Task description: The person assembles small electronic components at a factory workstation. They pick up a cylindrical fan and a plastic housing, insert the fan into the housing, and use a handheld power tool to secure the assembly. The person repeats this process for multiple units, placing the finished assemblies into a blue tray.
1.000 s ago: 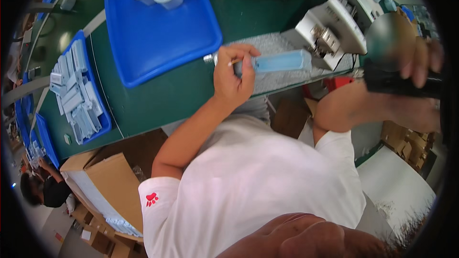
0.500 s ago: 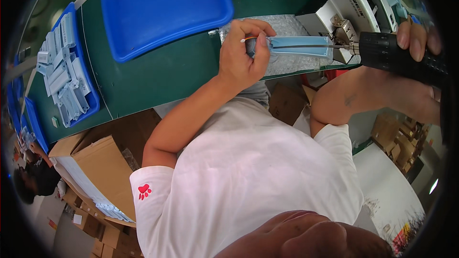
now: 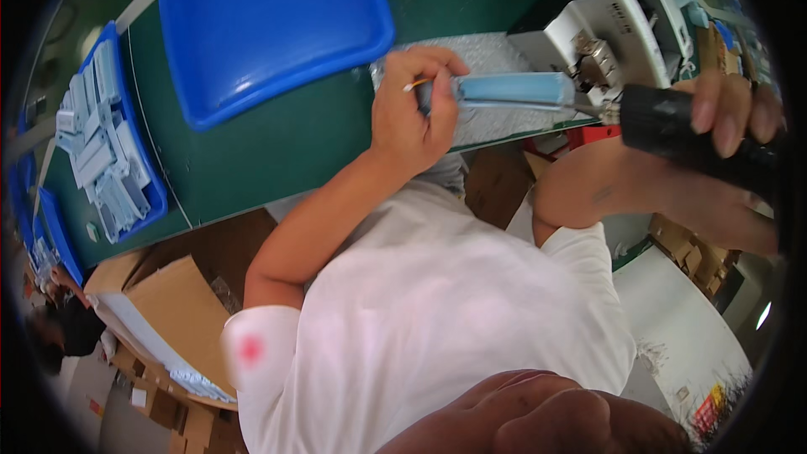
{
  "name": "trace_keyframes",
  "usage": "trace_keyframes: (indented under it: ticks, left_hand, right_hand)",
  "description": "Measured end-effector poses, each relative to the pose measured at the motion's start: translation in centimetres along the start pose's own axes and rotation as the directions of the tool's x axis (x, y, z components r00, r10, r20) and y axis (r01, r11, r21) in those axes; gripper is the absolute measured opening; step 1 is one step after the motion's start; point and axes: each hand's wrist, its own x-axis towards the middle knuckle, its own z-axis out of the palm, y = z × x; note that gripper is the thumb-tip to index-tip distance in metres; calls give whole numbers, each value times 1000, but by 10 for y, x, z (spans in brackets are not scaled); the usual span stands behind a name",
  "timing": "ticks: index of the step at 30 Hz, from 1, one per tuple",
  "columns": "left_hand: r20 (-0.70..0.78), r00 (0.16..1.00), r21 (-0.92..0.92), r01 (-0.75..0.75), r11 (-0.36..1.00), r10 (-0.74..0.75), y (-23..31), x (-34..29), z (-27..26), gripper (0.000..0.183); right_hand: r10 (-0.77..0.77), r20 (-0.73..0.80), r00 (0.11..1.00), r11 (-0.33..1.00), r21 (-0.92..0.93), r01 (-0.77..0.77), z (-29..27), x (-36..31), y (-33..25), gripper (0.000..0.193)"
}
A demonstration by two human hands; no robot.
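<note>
My left hand (image 3: 414, 109) is closed around the left end of a long light-blue plastic casing (image 3: 517, 89), held level above the front of the bench. A short orange wire with a white end (image 3: 414, 86) sticks out beside my fingers. My right hand (image 3: 731, 113) grips a black electric screwdriver (image 3: 664, 118), which points left at the casing. Its thin metal shaft meets the casing's right end along the lower edge; I cannot make out the tip.
Bubble wrap (image 3: 496, 55) lies under the casing. Behind stand a large blue tray (image 3: 277, 42) and a white-and-black box-shaped device (image 3: 588, 25). A blue tray of light-blue casings (image 3: 109, 143) sits left. A cardboard box (image 3: 176, 303) stands below the bench edge; another person (image 3: 71, 328) is far left.
The casing has rolled in my left hand, so its open channel is turned away and its smooth side shows. The screwdriver has shifted slightly left and down. The whole view has moved a little.
</note>
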Motion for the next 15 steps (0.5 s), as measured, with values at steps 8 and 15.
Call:
trace_keyframes:
  ticks: [8, 15]
  left_hand:
    - [20, 999, 52, -50, 997, 49, 4, 0, 1, 3]
    - [18, 999, -29, 34, 999, -34, 10, 7, 1, 3]
  right_hand:
    - [-173, -275, 946, 983, -107, 149, 35, -9, 5, 91]
    - [-80, -438, 895, 991, 58, 117, 35, -6, 7, 104]
